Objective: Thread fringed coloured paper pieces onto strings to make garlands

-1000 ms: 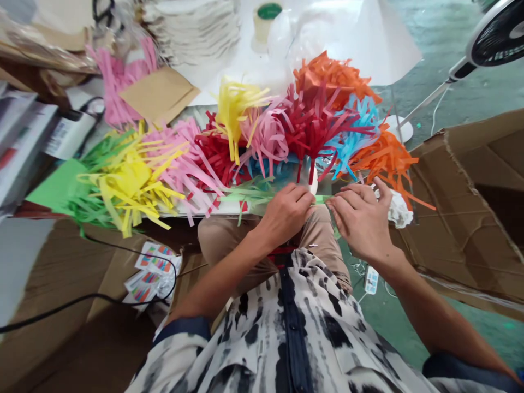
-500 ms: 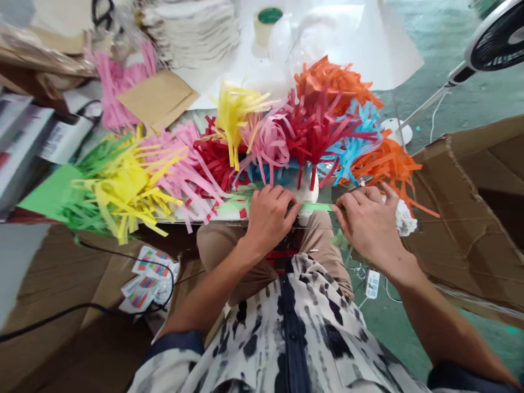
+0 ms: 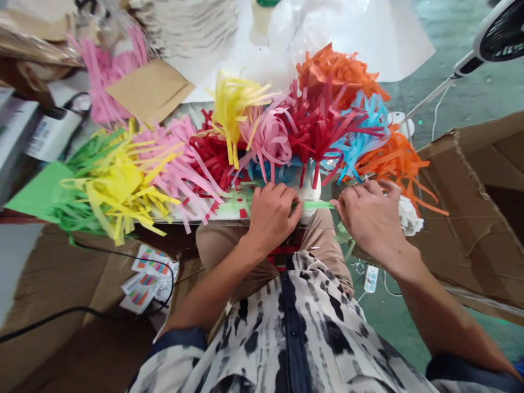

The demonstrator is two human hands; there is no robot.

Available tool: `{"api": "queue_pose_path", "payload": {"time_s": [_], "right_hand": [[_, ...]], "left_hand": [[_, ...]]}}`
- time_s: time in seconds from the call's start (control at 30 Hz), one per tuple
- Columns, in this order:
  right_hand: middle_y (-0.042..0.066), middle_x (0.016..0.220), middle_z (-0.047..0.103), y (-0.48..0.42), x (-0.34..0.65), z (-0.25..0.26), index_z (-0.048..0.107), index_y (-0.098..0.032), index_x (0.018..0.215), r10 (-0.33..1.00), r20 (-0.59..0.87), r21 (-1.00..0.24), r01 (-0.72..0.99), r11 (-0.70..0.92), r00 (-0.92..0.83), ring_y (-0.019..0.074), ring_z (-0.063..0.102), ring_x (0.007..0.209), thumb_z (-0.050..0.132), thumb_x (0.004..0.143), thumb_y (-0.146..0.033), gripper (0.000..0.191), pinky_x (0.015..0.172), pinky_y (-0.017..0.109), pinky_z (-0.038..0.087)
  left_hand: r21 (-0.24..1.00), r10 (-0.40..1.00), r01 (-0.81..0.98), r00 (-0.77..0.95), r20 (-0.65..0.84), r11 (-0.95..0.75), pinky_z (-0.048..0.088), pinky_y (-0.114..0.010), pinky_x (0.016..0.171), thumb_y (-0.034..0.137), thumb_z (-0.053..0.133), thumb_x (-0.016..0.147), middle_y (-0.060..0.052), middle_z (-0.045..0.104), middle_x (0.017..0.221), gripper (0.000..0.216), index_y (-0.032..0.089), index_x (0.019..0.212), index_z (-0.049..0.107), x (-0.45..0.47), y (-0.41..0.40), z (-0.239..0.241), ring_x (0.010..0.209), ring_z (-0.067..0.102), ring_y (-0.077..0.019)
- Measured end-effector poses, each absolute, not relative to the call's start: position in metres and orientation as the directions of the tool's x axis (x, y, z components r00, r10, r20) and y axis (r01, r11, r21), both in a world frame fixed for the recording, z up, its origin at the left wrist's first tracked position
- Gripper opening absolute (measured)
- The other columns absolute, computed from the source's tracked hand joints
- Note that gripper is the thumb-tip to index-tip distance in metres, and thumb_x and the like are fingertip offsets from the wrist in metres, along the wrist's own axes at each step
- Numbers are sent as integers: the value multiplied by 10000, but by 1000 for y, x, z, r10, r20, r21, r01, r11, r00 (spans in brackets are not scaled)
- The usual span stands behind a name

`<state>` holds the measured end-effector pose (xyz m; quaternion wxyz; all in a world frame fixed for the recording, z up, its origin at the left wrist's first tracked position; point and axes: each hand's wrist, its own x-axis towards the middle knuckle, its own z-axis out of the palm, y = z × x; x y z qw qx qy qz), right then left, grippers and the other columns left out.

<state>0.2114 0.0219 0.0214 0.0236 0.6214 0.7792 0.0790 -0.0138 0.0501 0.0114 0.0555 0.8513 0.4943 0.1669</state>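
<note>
Between my two hands stretches a light green paper tassel (image 3: 318, 205), twisted narrow in its middle. My left hand (image 3: 273, 215) is closed on its left part, and pale green strips fan out beyond that hand. The other end is pinched in my right hand (image 3: 368, 218), with a few green strips hanging below it. Just behind my hands lie fringed paper tassels: a yellow one (image 3: 233, 112), a pink one (image 3: 270, 134), a dark red one (image 3: 317, 128) and a blue one (image 3: 360, 136). Parts of the green tassel are hidden by my fingers.
Orange tassels (image 3: 339, 73) lie at the table's right end, yellow fringe (image 3: 123, 188) and a green sheet (image 3: 39, 194) at its left. Brown paper (image 3: 149, 90) and stacked white paper (image 3: 184, 27) are behind. A cardboard box (image 3: 478, 218) and a fan (image 3: 503, 33) stand to the right.
The view has shifted slightly, so the things at the back sit higher in the picture. Both hands keep their hold on the green tassel, almost unmoved.
</note>
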Motion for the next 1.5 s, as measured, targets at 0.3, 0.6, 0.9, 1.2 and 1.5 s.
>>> {"api": "queue_pose_path", "payload": {"time_s": [0.3, 0.6, 0.9, 1.2, 1.5], "right_hand": [[90, 1083, 783, 2, 212, 14, 715, -200, 1064, 927, 325, 59, 982, 177, -187, 313, 607, 1164, 577, 1025, -271, 160, 1162, 560, 252], [-21, 1147, 824, -22, 225, 6, 772, -293, 1145, 860, 397, -22, 933, 359, -321, 292, 650, 1189, 653, 941, -174, 266, 1211, 579, 213], [10, 1038, 823, -9, 227, 16, 781, -257, 1026, 879, 375, -103, 929, 355, -294, 321, 640, 1206, 622, 951, -251, 176, 1219, 622, 164], [13, 1026, 808, 7, 223, 25, 781, -279, 997, 922, 259, -146, 932, 332, -288, 300, 619, 1213, 609, 1016, -379, 200, 1220, 590, 146], [63, 1014, 758, 14, 222, 17, 711, -220, 974, 933, 216, -103, 943, 315, -288, 289, 594, 1170, 502, 1038, -308, 236, 1186, 542, 202]], "left_hand": [[89, 574, 613, 665, 478, -785, 371, -444, 1027, 222, 593, 1053, 6, 792, 1110, 192, 295, 1144, 746, 0, 44, 1, 1117, 632, -217], [100, 595, 629, 655, 467, -771, 378, -462, 1063, 161, 565, 1034, 24, 813, 1019, 264, 299, 1070, 788, -36, 48, 5, 1079, 640, -210], [203, 629, 614, 631, 454, -763, 455, -433, 912, 210, 623, 972, -37, 776, 1090, 153, 232, 1024, 765, -30, 44, 24, 1049, 616, -243], [201, 667, 639, 675, 315, -742, 485, -350, 862, 180, 535, 1055, -69, 708, 991, 147, 157, 1005, 672, 10, 54, -2, 931, 574, -226], [197, 732, 707, 632, 254, -679, 418, -398, 794, 323, 560, 1061, -86, 714, 1001, 197, 173, 1025, 682, 5, 54, 7, 962, 593, -261]]}}
